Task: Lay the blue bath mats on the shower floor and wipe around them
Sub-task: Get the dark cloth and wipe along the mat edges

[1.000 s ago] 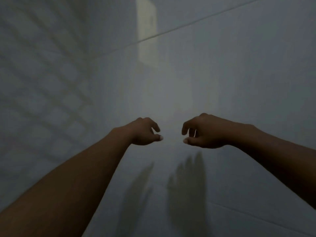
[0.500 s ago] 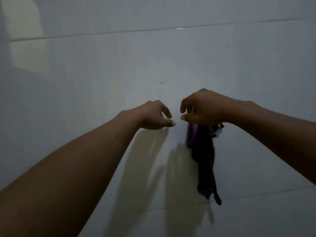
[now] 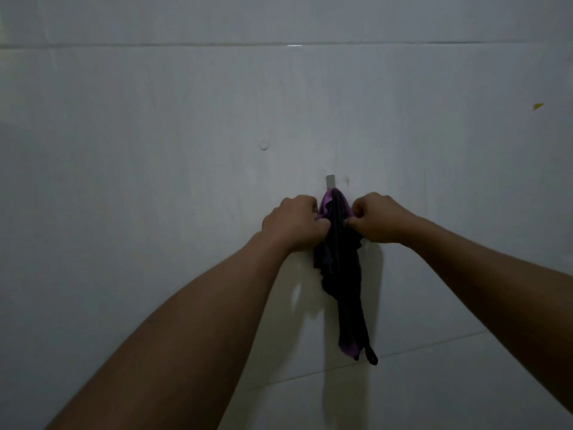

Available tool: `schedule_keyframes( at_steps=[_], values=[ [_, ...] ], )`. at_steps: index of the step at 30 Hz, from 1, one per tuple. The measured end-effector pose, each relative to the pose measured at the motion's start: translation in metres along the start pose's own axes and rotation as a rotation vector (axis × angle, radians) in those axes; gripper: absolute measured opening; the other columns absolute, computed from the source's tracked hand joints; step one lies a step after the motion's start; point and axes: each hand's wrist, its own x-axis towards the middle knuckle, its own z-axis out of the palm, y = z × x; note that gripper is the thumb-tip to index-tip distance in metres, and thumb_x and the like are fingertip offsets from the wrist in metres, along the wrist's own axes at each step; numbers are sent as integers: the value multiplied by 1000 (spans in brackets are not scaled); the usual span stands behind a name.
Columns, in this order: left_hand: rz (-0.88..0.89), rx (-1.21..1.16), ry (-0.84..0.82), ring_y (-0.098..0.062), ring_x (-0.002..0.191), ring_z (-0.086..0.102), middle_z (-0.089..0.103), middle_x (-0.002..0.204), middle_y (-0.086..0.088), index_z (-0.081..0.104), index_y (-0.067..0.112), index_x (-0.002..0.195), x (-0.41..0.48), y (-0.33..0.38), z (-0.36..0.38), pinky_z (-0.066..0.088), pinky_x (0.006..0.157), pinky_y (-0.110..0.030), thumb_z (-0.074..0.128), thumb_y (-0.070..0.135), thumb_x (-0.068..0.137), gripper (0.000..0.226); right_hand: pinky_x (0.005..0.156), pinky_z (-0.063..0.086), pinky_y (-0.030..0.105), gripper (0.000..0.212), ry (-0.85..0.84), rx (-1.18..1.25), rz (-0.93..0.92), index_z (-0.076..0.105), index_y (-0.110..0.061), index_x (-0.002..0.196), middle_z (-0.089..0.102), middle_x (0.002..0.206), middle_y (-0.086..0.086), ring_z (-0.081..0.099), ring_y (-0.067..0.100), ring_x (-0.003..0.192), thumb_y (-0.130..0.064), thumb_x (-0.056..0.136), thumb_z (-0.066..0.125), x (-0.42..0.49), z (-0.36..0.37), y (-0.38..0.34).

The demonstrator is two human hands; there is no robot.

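Both arms reach forward to a pale tiled wall [image 3: 155, 181]. A dark cloth with purple patches [image 3: 341, 274] hangs from a small metal hook [image 3: 330, 180], its tail ending just above a grout line. The left hand [image 3: 293, 223] pinches the cloth's upper left edge; the right hand [image 3: 376, 217] pinches the upper right edge. Each grip is closed tight on the fabric. The wall is open on all sides of the hook. A round mark [image 3: 264, 144] sits up-left; a yellow fleck [image 3: 538, 106] lies far right. The blue bath mats are out of view.
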Motion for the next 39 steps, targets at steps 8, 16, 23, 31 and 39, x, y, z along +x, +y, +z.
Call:
schedule_keyframes(
  at_steps=[8,16,23,31,39],
  values=[
    [-170,-568,355,-20,61,53,56,68,-3,51,19,73,8,-30,-55,46,59,-30,58,27,89,19,65,43,33,17,260,510,-112,55,-13,96,55,86,5,52,18,76,-25,99,44,19,-45,-52],
    [-311,-358,256,-9,71,66,72,77,7,64,12,94,-59,-91,-144,51,68,-32,77,61,76,53,66,47,31,29,-250,490,-311,68,-5,101,64,85,10,60,20,74,-32,90,67,21,-13,-156],
    [-848,175,-50,-23,95,70,71,105,-4,68,18,112,-210,-153,-239,60,88,-42,95,35,61,60,67,57,32,26,-825,582,-488,64,5,110,68,100,20,69,28,89,6,85,58,-3,89,-262],
    [-1349,333,263,-23,75,58,69,93,-16,72,2,104,-455,-186,-329,47,64,-31,72,26,91,27,75,60,36,25,-1057,758,-600,67,9,107,70,106,23,69,32,94,-2,85,72,-134,187,-436],
    [-1463,-120,1083,-34,110,66,67,120,-17,59,3,122,-653,-96,-383,56,95,-47,56,31,102,35,101,42,67,32,-1607,1069,-749,60,-18,129,61,128,11,60,40,113,-31,100,57,-313,207,-574]
  ],
)
